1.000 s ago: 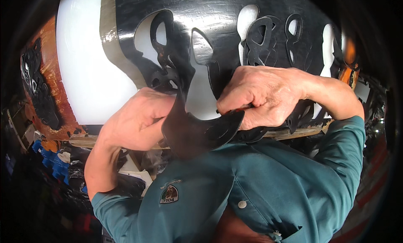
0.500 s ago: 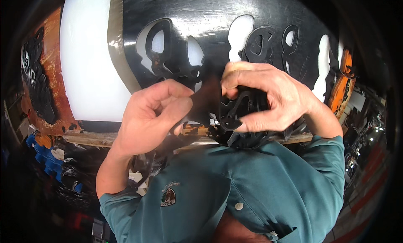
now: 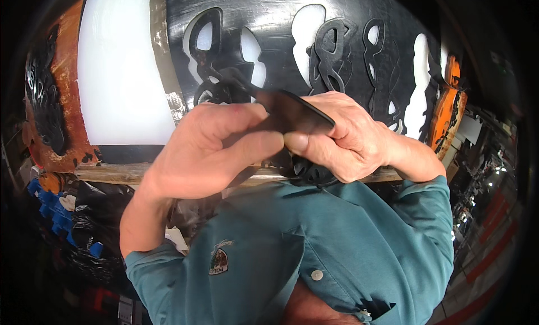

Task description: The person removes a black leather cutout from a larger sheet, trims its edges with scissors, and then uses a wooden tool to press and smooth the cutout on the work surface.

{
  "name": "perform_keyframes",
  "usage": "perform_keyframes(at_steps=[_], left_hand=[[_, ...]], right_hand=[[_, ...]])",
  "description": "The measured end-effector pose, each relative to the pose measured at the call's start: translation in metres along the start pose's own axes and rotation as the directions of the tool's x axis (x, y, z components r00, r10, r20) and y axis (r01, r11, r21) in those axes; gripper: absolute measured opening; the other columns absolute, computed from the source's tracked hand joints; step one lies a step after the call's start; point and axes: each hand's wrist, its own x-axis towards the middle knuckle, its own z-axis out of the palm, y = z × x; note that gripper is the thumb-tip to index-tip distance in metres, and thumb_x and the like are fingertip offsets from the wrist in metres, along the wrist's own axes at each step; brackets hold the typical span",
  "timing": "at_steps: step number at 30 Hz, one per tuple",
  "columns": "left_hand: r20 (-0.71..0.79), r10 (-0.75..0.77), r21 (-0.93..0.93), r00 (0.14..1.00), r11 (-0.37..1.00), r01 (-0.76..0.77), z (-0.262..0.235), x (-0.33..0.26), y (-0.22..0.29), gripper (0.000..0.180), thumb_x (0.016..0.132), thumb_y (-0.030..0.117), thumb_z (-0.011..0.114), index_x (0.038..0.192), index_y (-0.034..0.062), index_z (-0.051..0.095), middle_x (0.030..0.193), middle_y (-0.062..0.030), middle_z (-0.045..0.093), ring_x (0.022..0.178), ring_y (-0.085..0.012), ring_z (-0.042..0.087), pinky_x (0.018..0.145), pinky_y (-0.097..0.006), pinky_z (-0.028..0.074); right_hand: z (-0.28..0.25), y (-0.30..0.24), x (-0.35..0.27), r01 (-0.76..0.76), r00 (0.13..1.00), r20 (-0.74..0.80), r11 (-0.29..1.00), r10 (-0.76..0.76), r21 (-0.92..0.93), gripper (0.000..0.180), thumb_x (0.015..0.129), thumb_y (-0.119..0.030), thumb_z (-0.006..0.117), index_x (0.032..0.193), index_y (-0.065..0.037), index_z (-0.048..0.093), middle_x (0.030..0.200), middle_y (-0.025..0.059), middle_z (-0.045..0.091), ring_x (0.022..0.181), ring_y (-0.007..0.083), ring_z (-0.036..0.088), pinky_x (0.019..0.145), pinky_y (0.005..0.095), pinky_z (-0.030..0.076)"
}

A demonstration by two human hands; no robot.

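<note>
Both my hands meet in front of my chest over a flat black cut-out piece (image 3: 292,109) of sheet material. My left hand (image 3: 216,148) pinches its lower left side with fingers curled. My right hand (image 3: 342,137) grips its right side, thumb pressed against the left hand's fingers. More black material (image 3: 306,170) bunches under the right hand. Behind the hands lies a large black sheet (image 3: 269,16) with several shaped holes cut through it, white showing through the holes.
A white board (image 3: 120,83) lies under the black sheet on a wooden edge (image 3: 112,170). Orange-brown scraps with black offcuts (image 3: 48,100) sit at the left, an orange piece (image 3: 449,109) at the right. Blue objects (image 3: 53,213) crowd the lower left. I wear a teal shirt (image 3: 314,241).
My hands have come closer together and up toward the camera. The black piece, earlier hanging below the hands, is now held flat between both hands.
</note>
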Motion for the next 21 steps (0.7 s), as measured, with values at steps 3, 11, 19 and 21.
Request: perform_keyframes(at_steps=[3, 11, 19, 21], left_hand=[[0.247, 0.175, 0.062, 0.953, 0.979, -0.196, -0.015, 0.012, -0.006, 0.019, 0.094, 0.014, 0.075, 0.086, -0.0025, 0.070, 0.068, -0.0110, 0.064, 0.059, -0.0172, 0.059, 0.056, -0.031, 0.046], [0.530, 0.148, 0.032, 0.835, 0.980, -0.195, -0.032, 0.025, -0.026, 0.020, 0.089, 0.014, 0.079, 0.083, -0.0018, 0.071, 0.072, -0.0132, 0.068, 0.062, -0.0256, 0.065, 0.057, -0.035, 0.048], [0.329, 0.084, -0.032, 0.941, 0.996, -0.078, -0.021, 0.022, -0.023, 0.018, 0.100, 0.017, 0.068, 0.090, 0.0014, 0.071, 0.076, -0.0099, 0.070, 0.065, -0.0236, 0.066, 0.061, -0.036, 0.050], [0.281, 0.141, 0.014, 0.949, 0.988, -0.151, -0.017, 0.020, -0.022, 0.017, 0.099, 0.017, 0.069, 0.090, 0.0014, 0.070, 0.076, -0.0110, 0.069, 0.066, -0.0256, 0.066, 0.062, -0.037, 0.050]], right_hand=[[0.001, 0.001, -0.001, -0.151, 0.972, 0.200, 0.980, 0.124, 0.126, 0.011, 0.087, -0.007, 0.057, 0.079, 0.000, 0.052, 0.069, 0.0162, 0.056, 0.061, 0.0375, 0.058, 0.056, 0.0439, 0.045], [-0.002, 0.009, -0.006, -0.305, 0.913, 0.378, 0.867, 0.150, 0.394, 0.009, 0.082, 0.002, 0.052, 0.075, 0.001, 0.047, 0.058, 0.0135, 0.043, 0.050, 0.0308, 0.044, 0.051, 0.0418, 0.038], [-0.011, 0.013, 0.006, -0.232, 0.949, 0.262, 0.949, 0.174, 0.212, 0.017, 0.093, -0.009, 0.071, 0.086, 0.001, 0.060, 0.074, 0.0170, 0.060, 0.066, 0.0377, 0.062, 0.058, 0.0438, 0.046], [-0.005, 0.013, 0.008, -0.203, 0.963, 0.206, 0.969, 0.173, 0.139, 0.019, 0.094, -0.012, 0.071, 0.087, 0.002, 0.062, 0.073, 0.0172, 0.060, 0.066, 0.0382, 0.062, 0.059, 0.0448, 0.046]])
